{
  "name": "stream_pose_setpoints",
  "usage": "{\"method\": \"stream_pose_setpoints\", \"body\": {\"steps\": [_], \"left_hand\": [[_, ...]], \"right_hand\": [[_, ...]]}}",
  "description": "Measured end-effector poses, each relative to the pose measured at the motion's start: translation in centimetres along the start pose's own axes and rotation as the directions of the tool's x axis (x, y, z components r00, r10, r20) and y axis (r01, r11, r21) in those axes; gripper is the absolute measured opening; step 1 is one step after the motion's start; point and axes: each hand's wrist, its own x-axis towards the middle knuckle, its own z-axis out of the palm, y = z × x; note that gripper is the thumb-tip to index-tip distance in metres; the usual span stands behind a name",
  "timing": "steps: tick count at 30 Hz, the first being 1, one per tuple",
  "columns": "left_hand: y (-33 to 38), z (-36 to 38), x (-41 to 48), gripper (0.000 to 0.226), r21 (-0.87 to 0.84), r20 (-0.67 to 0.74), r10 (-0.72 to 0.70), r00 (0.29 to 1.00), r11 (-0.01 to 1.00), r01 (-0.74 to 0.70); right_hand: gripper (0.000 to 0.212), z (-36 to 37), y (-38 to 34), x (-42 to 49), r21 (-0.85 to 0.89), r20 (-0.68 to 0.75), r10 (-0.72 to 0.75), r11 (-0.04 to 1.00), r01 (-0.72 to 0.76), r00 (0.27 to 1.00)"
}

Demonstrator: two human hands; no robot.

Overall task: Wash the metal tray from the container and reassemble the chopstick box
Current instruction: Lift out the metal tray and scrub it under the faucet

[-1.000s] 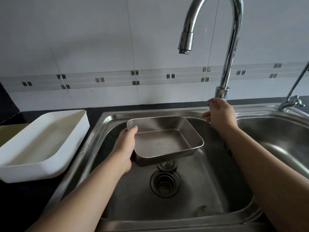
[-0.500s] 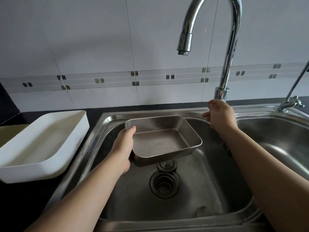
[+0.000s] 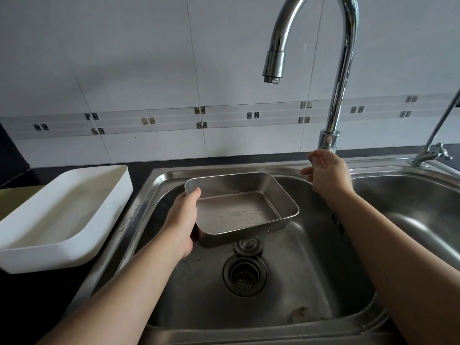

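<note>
My left hand point(image 3: 183, 220) grips the near-left corner of a rectangular metal tray point(image 3: 239, 212), thumb over the rim, holding it level above the left sink basin point(image 3: 286, 282). The tray's inside looks wet and holds nothing. My right hand point(image 3: 326, 171) hovers at the base of the tall chrome tap point(image 3: 328, 141), fingers loosely curled, with nothing visible in it. No water runs from the spout point(image 3: 272, 68). A white plastic container point(image 3: 62, 215) rests tilted on the dark counter to the left.
The drain strainer point(image 3: 245, 275) and a loose plug point(image 3: 249, 245) lie below the tray. A second basin point(image 3: 410, 207) lies to the right, with a small thin tap point(image 3: 433, 153) behind it. A yellowish board point(image 3: 15, 197) sits under the container. Some debris point(image 3: 301, 313) lies in the basin.
Almost nothing moved. The tray drifted slightly left in my left hand, and my right hand stayed by the tap base.
</note>
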Motion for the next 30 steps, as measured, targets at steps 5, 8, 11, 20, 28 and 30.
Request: {"method": "stream_pose_setpoints", "body": {"steps": [5, 8, 11, 20, 28, 30], "left_hand": [[0.0, 0.0, -0.1, 0.050, -0.009, -0.004, -0.008, 1.000, 1.000, 0.008], [0.0, 0.0, 0.0, 0.052, -0.011, -0.001, -0.006, 1.000, 1.000, 0.006], [0.0, 0.0, -0.1, 0.045, -0.023, 0.002, 0.005, 1.000, 1.000, -0.005], [0.1, 0.1, -0.4, 0.052, -0.011, 0.005, 0.006, 1.000, 1.000, -0.006], [0.1, 0.0, -0.1, 0.043, 0.003, -0.006, 0.020, 1.000, 1.000, -0.020], [0.2, 0.0, -0.3, 0.034, 0.013, -0.014, 0.023, 1.000, 1.000, -0.023]], "right_hand": [[0.015, -0.1, -0.1, -0.2, 0.000, 0.006, 0.012, 1.000, -0.012, 1.000], [0.015, -0.1, -0.2, -0.2, -0.001, 0.008, 0.015, 1.000, -0.015, 1.000], [0.015, -0.1, -0.2, -0.2, 0.003, 0.010, 0.020, 1.000, -0.020, 1.000], [0.015, -0.3, -0.4, -0.5, -0.014, 0.016, 0.012, 1.000, -0.011, 1.000], [0.027, -1.5, -2.9, -1.3, 0.081, -0.041, -0.003, 0.997, 0.006, 0.999], [0.021, -2.2, -4.8, -1.7, 0.038, -0.039, -0.025, 0.999, 0.026, 0.999]]}}
